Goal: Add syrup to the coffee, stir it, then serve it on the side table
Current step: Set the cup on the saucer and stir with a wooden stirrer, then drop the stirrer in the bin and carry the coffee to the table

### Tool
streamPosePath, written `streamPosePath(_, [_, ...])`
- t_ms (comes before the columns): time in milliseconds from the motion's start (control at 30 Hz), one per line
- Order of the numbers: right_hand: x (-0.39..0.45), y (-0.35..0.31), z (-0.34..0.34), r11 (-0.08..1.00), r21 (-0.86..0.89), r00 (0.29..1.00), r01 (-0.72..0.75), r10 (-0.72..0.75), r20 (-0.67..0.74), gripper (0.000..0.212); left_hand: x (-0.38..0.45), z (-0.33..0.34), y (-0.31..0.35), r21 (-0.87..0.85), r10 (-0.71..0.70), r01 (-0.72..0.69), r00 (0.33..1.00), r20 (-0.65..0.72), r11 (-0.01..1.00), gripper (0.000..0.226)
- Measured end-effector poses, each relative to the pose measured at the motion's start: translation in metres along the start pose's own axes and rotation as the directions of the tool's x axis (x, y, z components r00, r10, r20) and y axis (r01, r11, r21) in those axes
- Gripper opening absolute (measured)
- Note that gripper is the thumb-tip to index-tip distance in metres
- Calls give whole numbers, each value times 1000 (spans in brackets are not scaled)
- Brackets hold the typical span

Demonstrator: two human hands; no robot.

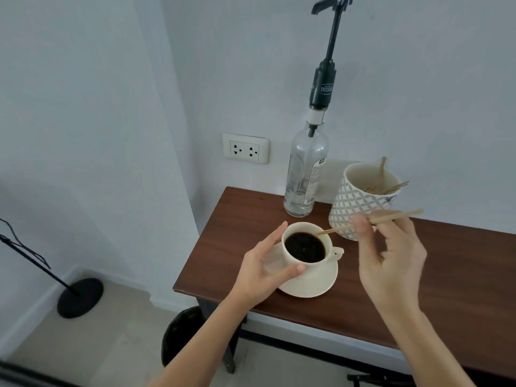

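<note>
A cream cup (296, 262) full of black coffee (305, 247) stands on a cream saucer (315, 283) near the left end of a dark wooden table (432, 269). My left hand (265, 269) wraps the cup's left side, thumb at the front rim. My right hand (391, 255) pinches a wooden stir stick (371, 222) between thumb and fingers; the stick's lower tip rests at the cup's far right rim. Behind the cup stands a clear glass syrup bottle (305, 174) with a tall black pump.
A patterned white holder (360, 202) with several wooden sticks stands right of the bottle. A wall socket (245, 148) is behind. On the floor are a black bin (184, 333) under the table's left end and a black stand base (79, 297).
</note>
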State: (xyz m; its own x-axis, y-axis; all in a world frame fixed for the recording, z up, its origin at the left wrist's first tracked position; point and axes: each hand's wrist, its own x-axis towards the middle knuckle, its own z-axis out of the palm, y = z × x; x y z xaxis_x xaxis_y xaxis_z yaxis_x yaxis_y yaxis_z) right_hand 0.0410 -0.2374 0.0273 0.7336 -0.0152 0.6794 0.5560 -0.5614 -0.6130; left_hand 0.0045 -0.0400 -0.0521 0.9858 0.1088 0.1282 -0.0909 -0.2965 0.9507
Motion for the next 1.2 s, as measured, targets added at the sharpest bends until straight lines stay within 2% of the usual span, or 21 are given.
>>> streamPosePath(100, [-3, -10, 3, 985, 53, 987, -162, 163, -12, 24, 0, -13, 5, -20, 0, 3, 993, 119, 1000, 80])
streamPosePath(200, [-3, -34, 19, 928, 275, 933, -253, 309, -184, 19, 1, -53, 14, 49, 108, -121, 971, 214, 991, 67])
streamPosePath(267, [-5, -63, 36, 881, 391, 877, -268, 391, -280, 25, -1, -97, 12, 47, 164, -171, 978, 127, 984, 59])
streamPosePath(333, [-13, -97, 62, 858, 423, 837, -290, 442, -323, 28, -1, -152, -4, 42, 229, -227, 971, -65, 973, 45])
streamPosePath(400, [-29, -128, 96, 856, 420, 833, -300, 450, -322, 30, -1, -209, -34, 99, 244, -227, 942, -229, 969, 38])
streamPosePath(500, [-60, -170, 150, 875, 401, 890, -270, 386, -243, 28, -1, -272, -100, 253, 112, -21, 931, -347, 967, 37])
streamPosePath(567, [-81, -190, 184, 899, 358, 934, -254, 324, -151, 22, 1, -294, -149, 361, -36, 154, 949, -314, 920, 48])
streamPosePath(633, [-105, -201, 215, 919, 295, 955, -262, 291, -59, 22, 5, -306, -191, 480, -158, 249, 962, -223, 841, 62])
streamPosePath(767, [-149, -199, 272, 940, 174, 952, -293, 270, 144, 24, 27, -316, -245, 662, -149, 198, 980, -130, 722, 74])
streamPosePath(900, [-189, -168, 324, 921, 34, 881, -387, 359, 310, 25, 51, -319, -267, 747, -110, 142, 990, -93, 649, 72])
streamPosePath(1033, [-233, -117, 374, 898, -133, 821, -420, 438, 366, 3, 64, -322, -287, 793, -105, 111, 993, -60, 599, 71])
streamPosePath(1133, [-255, -83, 406, 880, -212, 773, -426, 475, 421, 3, 67, -326, -294, 809, -108, 98, 993, -42, 579, 70])
streamPosePath(1200, [-262, -70, 419, 846, -262, 713, -464, 533, 455, 7, 67, -328, -296, 811, -106, 91, 994, -35, 578, 68])
